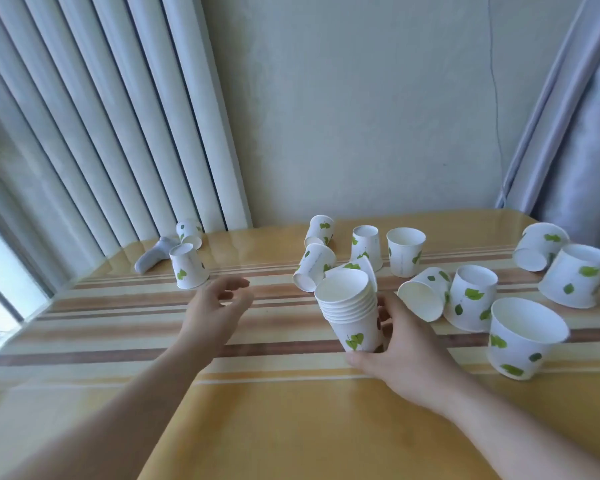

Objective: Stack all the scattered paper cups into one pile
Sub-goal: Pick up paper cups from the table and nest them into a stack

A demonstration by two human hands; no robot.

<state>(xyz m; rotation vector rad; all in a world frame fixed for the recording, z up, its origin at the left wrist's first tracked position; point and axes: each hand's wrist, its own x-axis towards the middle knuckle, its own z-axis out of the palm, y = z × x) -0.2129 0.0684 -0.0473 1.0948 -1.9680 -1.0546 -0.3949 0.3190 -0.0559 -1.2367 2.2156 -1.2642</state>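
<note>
A stack of several white paper cups [350, 308] with green leaf prints stands mouth up at the table's middle, tilted a little left. My right hand [400, 344] grips its lower part, thumb in front and fingers behind. My left hand [215, 306] hovers over the table left of the stack, fingers loosely spread, holding nothing. Just beyond its fingertips an upside-down cup [187, 266] stands, another cup [189, 233] lying behind it. Several loose cups lie or stand behind and right of the stack, one upright cup [520, 336] near the right.
The table [291, 410] has a yellow cloth with brown and cream stripes. A white handheld object [151, 258] lies at the far left beside the cups. White vertical blinds [101, 133] and a window edge border the left, a wall stands behind, and a grey curtain [575, 133] hangs at right.
</note>
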